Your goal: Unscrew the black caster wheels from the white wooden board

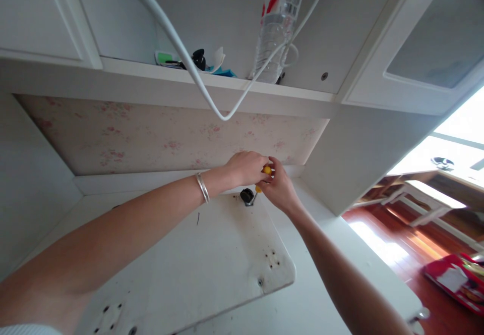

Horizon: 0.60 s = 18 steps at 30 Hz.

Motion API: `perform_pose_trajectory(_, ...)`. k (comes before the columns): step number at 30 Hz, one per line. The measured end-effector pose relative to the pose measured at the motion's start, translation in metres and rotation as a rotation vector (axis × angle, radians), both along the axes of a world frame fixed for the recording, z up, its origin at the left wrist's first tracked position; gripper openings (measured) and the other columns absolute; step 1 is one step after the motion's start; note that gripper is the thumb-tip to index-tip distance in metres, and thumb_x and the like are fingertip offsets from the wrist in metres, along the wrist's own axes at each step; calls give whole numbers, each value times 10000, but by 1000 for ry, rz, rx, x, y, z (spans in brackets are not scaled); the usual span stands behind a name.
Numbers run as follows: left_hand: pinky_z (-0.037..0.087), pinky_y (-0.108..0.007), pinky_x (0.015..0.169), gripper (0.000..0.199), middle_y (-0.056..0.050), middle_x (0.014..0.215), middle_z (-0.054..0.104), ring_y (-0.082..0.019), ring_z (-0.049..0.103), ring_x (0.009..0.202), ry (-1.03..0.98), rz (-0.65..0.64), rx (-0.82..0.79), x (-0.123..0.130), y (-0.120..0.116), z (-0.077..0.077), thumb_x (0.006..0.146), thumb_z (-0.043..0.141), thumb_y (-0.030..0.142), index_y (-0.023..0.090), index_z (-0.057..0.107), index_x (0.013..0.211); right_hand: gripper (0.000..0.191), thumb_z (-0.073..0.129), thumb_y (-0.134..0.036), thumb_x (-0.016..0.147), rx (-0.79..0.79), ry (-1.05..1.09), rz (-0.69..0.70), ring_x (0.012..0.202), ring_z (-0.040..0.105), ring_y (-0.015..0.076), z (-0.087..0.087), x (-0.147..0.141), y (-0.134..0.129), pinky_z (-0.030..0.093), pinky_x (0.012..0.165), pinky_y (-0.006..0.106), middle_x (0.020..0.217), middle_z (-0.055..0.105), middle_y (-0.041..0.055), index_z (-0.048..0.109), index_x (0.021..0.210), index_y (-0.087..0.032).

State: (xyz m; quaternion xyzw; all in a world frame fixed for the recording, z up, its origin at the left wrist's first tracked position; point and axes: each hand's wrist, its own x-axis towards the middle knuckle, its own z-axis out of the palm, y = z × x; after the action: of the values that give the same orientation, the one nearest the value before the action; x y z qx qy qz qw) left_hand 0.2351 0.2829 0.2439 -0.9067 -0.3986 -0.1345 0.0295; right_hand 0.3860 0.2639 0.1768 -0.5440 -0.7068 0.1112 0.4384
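A screwdriver with a yellow handle is held between my two hands, its shaft slanting down to a small black caster. My left hand is closed around the upper end of the handle, with a silver bangle on its wrist. My right hand grips the same handle from the right, fingers bent. The caster sits on a metal plate at the far edge of a white board. Its screws are too small to make out. Sets of dark screw holes mark the board's corners.
Above hangs a white cable in a loop. The shelf holds a clear plastic bottle and small items. Floral wallpaper lines the back. On the right are a red bag-like item and a white bench.
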Motion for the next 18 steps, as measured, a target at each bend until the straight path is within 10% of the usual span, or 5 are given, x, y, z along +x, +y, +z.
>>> perform_pose_trajectory(18, 485, -292, 757, 274, -32, 1201, 657, -203, 654, 992, -28, -22, 21, 4, -10, -1, 916, 461, 338, 263, 608, 1134, 761, 509, -171, 706, -40, -99, 3, 968, 645, 299, 11, 0, -9, 485, 804, 417, 1101, 676, 139, 293, 1435, -149)
